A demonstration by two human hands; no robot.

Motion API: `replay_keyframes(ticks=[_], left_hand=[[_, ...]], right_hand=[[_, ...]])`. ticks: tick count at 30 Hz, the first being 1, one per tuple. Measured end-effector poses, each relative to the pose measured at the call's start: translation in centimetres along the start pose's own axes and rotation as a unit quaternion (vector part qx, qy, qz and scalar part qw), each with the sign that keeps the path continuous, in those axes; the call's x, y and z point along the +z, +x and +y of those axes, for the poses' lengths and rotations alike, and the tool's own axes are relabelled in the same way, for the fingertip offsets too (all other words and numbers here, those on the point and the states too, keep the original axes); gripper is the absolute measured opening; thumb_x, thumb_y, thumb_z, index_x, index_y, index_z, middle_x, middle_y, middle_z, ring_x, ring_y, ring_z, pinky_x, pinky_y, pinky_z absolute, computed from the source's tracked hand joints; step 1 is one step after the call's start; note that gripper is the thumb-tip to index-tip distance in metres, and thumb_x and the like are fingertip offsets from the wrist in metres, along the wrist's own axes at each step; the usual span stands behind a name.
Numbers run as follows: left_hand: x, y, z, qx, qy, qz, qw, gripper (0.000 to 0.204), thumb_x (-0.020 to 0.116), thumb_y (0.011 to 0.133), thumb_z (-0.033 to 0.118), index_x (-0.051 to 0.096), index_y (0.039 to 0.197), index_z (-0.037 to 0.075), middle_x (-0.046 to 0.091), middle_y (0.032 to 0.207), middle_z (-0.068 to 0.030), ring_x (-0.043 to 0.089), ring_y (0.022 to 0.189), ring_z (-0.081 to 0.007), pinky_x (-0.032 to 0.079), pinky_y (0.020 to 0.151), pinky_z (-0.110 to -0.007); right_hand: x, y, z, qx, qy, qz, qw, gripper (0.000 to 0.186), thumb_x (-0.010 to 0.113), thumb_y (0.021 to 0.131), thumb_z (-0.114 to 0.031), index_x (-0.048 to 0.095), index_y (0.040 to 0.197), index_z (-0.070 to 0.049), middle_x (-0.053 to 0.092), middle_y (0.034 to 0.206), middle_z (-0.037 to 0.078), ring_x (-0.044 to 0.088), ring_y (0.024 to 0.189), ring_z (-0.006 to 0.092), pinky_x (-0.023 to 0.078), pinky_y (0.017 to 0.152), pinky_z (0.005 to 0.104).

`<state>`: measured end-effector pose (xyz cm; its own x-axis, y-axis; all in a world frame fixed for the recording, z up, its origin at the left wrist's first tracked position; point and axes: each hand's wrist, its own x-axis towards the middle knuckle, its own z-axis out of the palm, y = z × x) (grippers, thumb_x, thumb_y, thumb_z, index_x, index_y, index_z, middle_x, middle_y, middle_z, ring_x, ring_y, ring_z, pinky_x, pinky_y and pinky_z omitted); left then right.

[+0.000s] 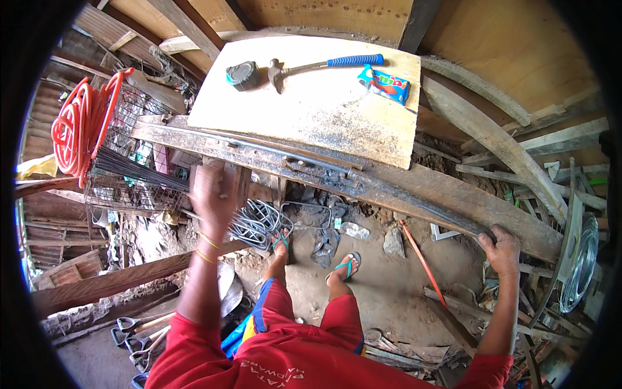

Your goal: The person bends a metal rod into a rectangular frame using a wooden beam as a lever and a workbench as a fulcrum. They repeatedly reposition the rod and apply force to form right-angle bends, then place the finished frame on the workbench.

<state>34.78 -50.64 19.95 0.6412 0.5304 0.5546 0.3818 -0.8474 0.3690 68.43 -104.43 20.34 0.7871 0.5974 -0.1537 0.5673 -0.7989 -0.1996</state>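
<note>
Right now, my right hand [502, 251], at the right of the frame, has its fingers curled closed on the end of a long, thin, dark metal rod [453, 222]. The rod lies along a weathered brown wooden plank [518, 225] crossing the middle. My left hand [210, 191], left of centre, is blurred beside the plank; I cannot tell how open its fingers are or whether they hold anything. A blue-handled claw hammer [311, 66] rests on the pale plywood sheet [253, 120] at upper centre.
</note>
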Motion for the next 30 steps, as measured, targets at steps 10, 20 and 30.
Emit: replay_keyframes(ticks=[10,20,30], left_hand=[[15.6,-4.0,38.2,0.263,-0.217,-0.35,0.872,0.062,0.073,0.077,0.013,0.052,0.132,-0.004,0.058,0.126,-0.021,0.055,0.123,-0.037,0.042,0.108,-0.048],[15.7,-8.3,38.8,0.294,-0.183,-0.326,0.88,0.038,0.063,0.083,0.013,0.062,0.119,0.004,0.062,0.12,-0.0191,0.058,0.118,-0.0352,0.045,0.098,-0.046],[0.5,-17.9,22.8,0.458,-0.289,-0.379,0.751,0.028,0.07,0.074,0.017,0.068,0.101,0.008,0.061,0.101,-0.0088,0.058,0.108,-0.0273,0.042,0.098,-0.04]], right_hand=[[2.9,-0.9,1.4,-0.013,-0.074,0.154,0.985,0.037,0.052,0.101,-0.036,0.072,0.09,-0.007,0.071,0.091,0.02,0.067,0.085,0.0433,0.051,0.075,0.055],[7.4,-5.4,0.8,0.082,-0.171,0.209,0.959,0.042,0.046,0.099,-0.034,0.073,0.088,-0.004,0.072,0.096,0.023,0.068,0.093,0.043,0.054,0.084,0.0547],[12.0,-28.7,-32.0,0.33,0.015,0.158,0.93,0.032,0.053,0.102,-0.038,0.061,0.102,-0.007,0.067,0.086,0.025,0.065,0.08,0.0471,0.049,0.069,0.0579]])
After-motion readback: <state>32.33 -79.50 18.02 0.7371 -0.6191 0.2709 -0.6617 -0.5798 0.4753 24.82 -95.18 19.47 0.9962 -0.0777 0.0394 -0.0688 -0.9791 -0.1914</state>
